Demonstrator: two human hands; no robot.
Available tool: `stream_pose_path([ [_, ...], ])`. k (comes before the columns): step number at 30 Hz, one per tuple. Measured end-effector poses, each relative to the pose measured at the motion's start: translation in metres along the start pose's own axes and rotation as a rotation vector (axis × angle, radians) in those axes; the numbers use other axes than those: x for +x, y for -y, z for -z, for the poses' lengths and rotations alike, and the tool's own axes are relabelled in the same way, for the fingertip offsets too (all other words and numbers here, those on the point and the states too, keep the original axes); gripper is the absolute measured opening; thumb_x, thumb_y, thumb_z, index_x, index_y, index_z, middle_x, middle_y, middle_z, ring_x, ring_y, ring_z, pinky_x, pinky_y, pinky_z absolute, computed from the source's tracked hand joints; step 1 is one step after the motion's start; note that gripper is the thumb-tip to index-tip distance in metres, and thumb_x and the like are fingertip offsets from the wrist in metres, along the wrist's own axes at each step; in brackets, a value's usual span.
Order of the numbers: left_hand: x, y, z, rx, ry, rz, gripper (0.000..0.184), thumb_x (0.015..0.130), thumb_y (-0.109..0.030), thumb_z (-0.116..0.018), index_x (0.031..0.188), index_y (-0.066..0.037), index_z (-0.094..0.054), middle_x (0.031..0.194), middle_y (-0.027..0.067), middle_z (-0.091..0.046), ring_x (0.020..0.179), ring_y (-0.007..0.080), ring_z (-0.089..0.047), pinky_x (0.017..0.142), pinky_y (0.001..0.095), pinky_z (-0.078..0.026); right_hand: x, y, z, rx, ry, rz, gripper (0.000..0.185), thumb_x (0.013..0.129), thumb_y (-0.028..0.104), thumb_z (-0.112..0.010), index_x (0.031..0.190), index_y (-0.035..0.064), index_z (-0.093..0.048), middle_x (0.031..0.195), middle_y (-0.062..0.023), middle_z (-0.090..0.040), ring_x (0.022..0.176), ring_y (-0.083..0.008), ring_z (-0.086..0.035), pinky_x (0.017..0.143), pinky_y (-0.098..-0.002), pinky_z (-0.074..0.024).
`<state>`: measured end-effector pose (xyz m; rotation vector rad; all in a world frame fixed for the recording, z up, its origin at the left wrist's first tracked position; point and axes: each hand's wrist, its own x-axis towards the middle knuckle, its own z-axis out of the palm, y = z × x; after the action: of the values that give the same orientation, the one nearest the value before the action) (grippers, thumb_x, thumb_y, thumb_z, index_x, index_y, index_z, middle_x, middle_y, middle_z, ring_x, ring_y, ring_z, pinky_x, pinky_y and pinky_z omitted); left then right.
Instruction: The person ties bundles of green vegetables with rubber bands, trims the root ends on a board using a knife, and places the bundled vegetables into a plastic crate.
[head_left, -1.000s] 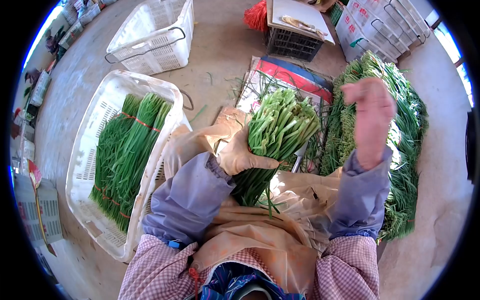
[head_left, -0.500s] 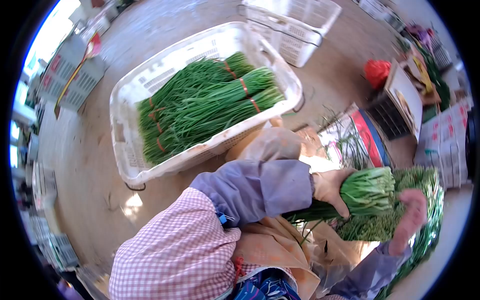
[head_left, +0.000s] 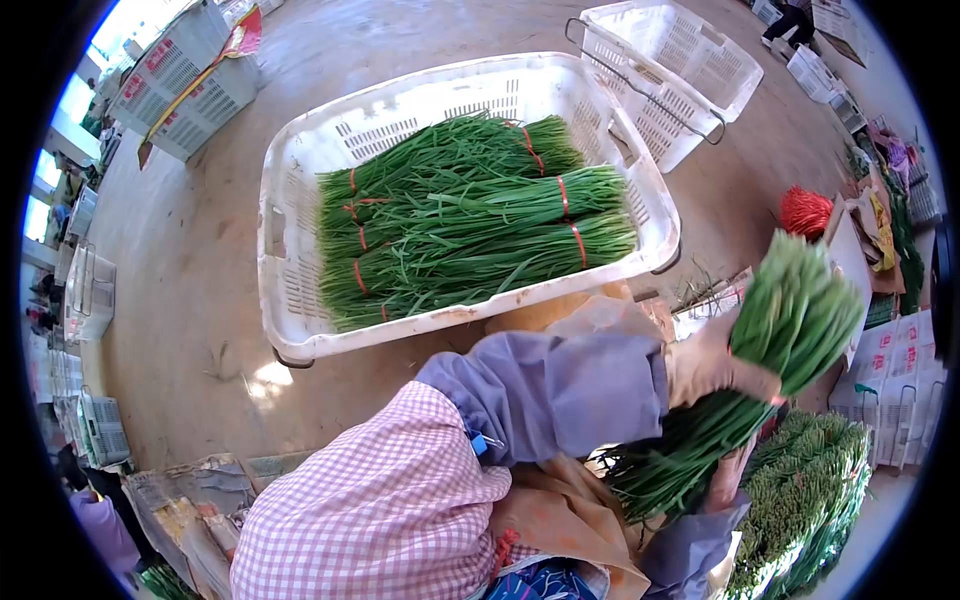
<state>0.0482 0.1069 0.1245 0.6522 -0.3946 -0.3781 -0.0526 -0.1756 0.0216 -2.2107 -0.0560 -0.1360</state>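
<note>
My left hand (head_left: 708, 366), gloved, is wrapped round a thick bundle of green stalks (head_left: 795, 310), its pale cut ends pointing up and its leaves hanging down. Under the bundle is my right hand (head_left: 732, 472), partly hidden behind the leaves; its fingers cannot be made out. Left of my hands stands a white basket (head_left: 285, 245). In it lie several green bundles (head_left: 480, 215) side by side, tied with red bands.
An empty white basket (head_left: 690, 60) stands behind the full one. A large pile of green stalks (head_left: 800, 480) lies at the lower right. Stacked crates (head_left: 895, 375) are at the right, a red bunch (head_left: 806, 213) above them. More crates (head_left: 190, 85) stand upper left.
The view has swung left toward the full basket. My left hand has lifted the bundle and tilted it more upright. My right hand, raised apart before, has come down beneath the bundle.
</note>
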Motion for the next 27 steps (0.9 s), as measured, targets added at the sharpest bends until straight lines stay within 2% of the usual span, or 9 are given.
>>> stream_pose_path([
  [2, -0.001, -0.06, 0.015, -0.134, -0.055, 0.289, 0.056, 0.076, -0.009, -0.078, 0.128, -0.001, -0.059, 0.109, 0.0129, -0.071, 0.097, 0.0217, -0.069, 0.092, 0.0342, -0.054, 0.035, 0.087, -0.035, 0.325, 0.201, -0.138, 0.093, 0.074, 0.037, -0.069, 0.15, 0.0007, -0.029, 0.138, -0.0151, -0.048, 0.128, -0.0311, -0.047, 0.11, -0.042, -0.0358],
  [4, 0.01, -0.098, 0.05, -0.163, -0.063, 0.238, 0.054, 0.083, -0.026, -0.074, 0.129, -0.001, -0.059, 0.112, 0.0164, -0.07, 0.097, 0.024, -0.069, 0.089, 0.0363, -0.056, 0.054, 0.143, -0.07, 0.567, 0.41, -0.203, 0.103, 0.061, 0.005, -0.082, 0.148, 0.0009, -0.028, 0.127, -0.013, -0.056, 0.12, -0.0292, -0.056, 0.107, -0.0407, -0.0435],
  [5, 0.017, -0.124, 0.066, -0.125, -0.014, 0.035, 0.044, 0.078, -0.027, -0.079, 0.111, -0.001, -0.067, 0.099, 0.0115, -0.072, 0.089, 0.0213, -0.07, 0.085, 0.0355, -0.057, 0.059, 0.14, -0.092, 0.618, 0.469, -0.058, 0.115, 0.061, 0.018, -0.093, 0.152, 0.0014, -0.025, 0.131, -0.0133, -0.055, 0.119, -0.0286, -0.056, 0.106, -0.0398, -0.0434],
  [8, 0.008, -0.237, 0.126, 0.022, 0.09, 0.006, 0.057, 0.077, -0.027, -0.081, 0.124, -0.002, -0.06, 0.108, 0.0121, -0.068, 0.091, 0.0209, -0.068, 0.084, 0.0345, -0.056, 0.072, 0.172, -0.118, 0.178, 0.577, 0.284, 0.088, 0.076, 0.021, -0.085, 0.147, 0.0005, -0.038, 0.13, -0.014, -0.06, 0.113, -0.0246, -0.059, 0.101, -0.0376, -0.0465],
  [12, -0.022, -0.393, 0.194, 0.676, -0.126, 0.02, 0.065, 0.079, -0.032, -0.079, 0.131, -0.001, -0.055, 0.114, 0.0124, -0.067, 0.096, 0.0218, -0.067, 0.086, 0.0336, -0.055, 0.071, 0.131, -0.11, 0.543, 0.538, 0.031, 0.049, 0.087, 0.005, -0.068, 0.133, -0.003, -0.054, 0.102, -0.0107, -0.071, 0.086, -0.017, -0.064, 0.082, -0.0328, -0.0529],
  [14, -0.025, -0.435, 0.23, 1.003, -0.222, 0.161, 0.07, 0.08, -0.035, -0.078, 0.135, -0.001, -0.052, 0.117, 0.0126, -0.067, 0.099, 0.0222, -0.067, 0.087, 0.0331, -0.054, 0.066, 0.102, -0.099, 0.555, 0.444, -0.315, 0.047, 0.089, 0.006, -0.066, 0.133, -0.0034, -0.054, 0.101, -0.0118, -0.07, 0.086, -0.0161, -0.064, 0.08, -0.0311, -0.0532],
  [20, 0.045, -0.329, 0.311, 1.409, -0.232, 0.846, 0.08, 0.069, -0.022, -0.087, 0.137, 0.001, -0.051, 0.12, 0.0123, -0.066, 0.104, 0.0198, -0.063, 0.09, 0.0314, -0.048, 0.005, 0.038, -0.103, 0.295, 0.424, -0.541, 0.038, 0.088, 0.005, -0.064, 0.125, -0.0028, -0.06, 0.093, -0.0111, -0.072, 0.079, -0.0131, -0.065, 0.074, -0.0287, -0.0539],
  [24, 0.079, -0.22, 0.391, 1.503, -0.08, 0.665, 0.079, 0.065, -0.03, -0.088, 0.131, 0.0, -0.058, 0.12, 0.0177, -0.066, 0.117, 0.0277, -0.057, 0.102, 0.0358, -0.041, -0.042, 0.02, -0.119, 0.098, 0.446, -0.54, 0.034, 0.085, 0.011, -0.071, 0.118, 0.0028, -0.066, 0.089, -0.0111, -0.073, 0.074, -0.0175, -0.068, 0.07, -0.0309, -0.0553],
  [27, 0.093, -0.158, 0.427, 2.109, -0.215, 0.55, 0.082, 0.062, -0.039, -0.087, 0.128, 0.0, -0.06, 0.118, 0.0166, -0.067, 0.115, 0.0301, -0.057, 0.104, 0.0373, -0.04, -0.066, 0.004, -0.13, 0.024, 0.468, -0.613, 0.036, 0.084, 0.019, -0.072, 0.118, 0.0065, -0.066, 0.092, -0.0112, -0.073, 0.076, -0.0217, -0.07, 0.071, -0.0349, -0.0559],
])
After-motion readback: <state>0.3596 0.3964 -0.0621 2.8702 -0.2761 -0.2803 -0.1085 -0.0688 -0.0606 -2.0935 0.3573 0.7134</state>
